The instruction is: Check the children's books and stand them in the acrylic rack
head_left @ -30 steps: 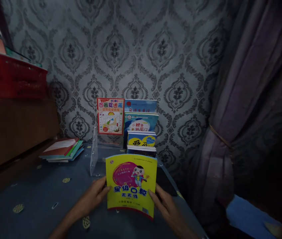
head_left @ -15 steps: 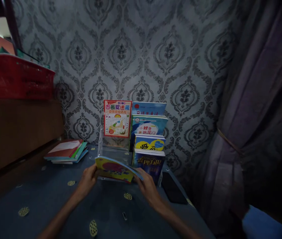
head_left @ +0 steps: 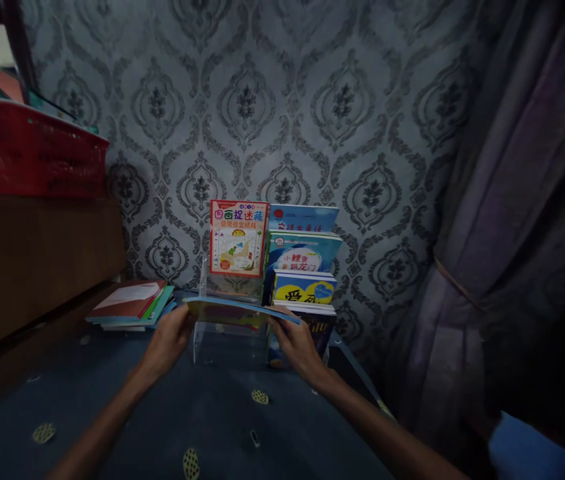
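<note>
Between both hands I hold a thin book point(head_left: 232, 313) with a yellow cover, tilted so that mostly its upper edge shows. My left hand point(head_left: 170, 337) grips its left end, and my right hand point(head_left: 295, 340) is closed on its right end. Just beyond it stands a clear plastic book rack point(head_left: 197, 340). In the rack's back left, a red-bordered picture book point(head_left: 239, 240) stands upright. On the right side, books rise in steps: a light blue book point(head_left: 307, 217), a teal book point(head_left: 307, 250), a yellow and blue book point(head_left: 302, 288) and dark blue books point(head_left: 323, 327), partly covered by my right hand.
A stack of books and papers point(head_left: 132, 300) lies at the left beside a brown cabinet point(head_left: 37, 260), which carries a red basket point(head_left: 37, 150). A dark flat object point(head_left: 350, 373) rests right of the rack. A tied curtain point(head_left: 455, 320) hangs at the right.
The yellow book has been raised slightly and tipped, so its cover now shows less and its edge more. Both hands moved with it, and the right one now covers part of the dark blue books.
</note>
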A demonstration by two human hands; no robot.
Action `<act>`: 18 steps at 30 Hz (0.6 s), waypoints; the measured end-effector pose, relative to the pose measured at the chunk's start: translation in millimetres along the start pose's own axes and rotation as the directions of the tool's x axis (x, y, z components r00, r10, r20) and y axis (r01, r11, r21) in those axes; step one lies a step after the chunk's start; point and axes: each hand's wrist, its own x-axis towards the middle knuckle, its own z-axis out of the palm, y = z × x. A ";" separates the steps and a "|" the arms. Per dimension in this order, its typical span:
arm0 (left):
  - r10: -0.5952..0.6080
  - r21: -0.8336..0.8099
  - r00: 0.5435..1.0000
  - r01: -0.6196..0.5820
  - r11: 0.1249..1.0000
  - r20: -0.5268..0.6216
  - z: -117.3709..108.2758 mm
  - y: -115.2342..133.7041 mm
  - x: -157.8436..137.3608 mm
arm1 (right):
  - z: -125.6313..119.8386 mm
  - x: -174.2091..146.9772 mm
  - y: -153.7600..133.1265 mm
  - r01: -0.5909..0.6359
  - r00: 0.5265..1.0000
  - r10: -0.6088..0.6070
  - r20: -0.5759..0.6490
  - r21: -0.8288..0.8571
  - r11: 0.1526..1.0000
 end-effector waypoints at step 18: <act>0.178 -0.069 0.941 -0.206 0.976 -0.288 -44.1 26.3 156.0 | -34.9 176.9 -57.8 0.304 0.951 -0.309 -0.002 -0.174 0.936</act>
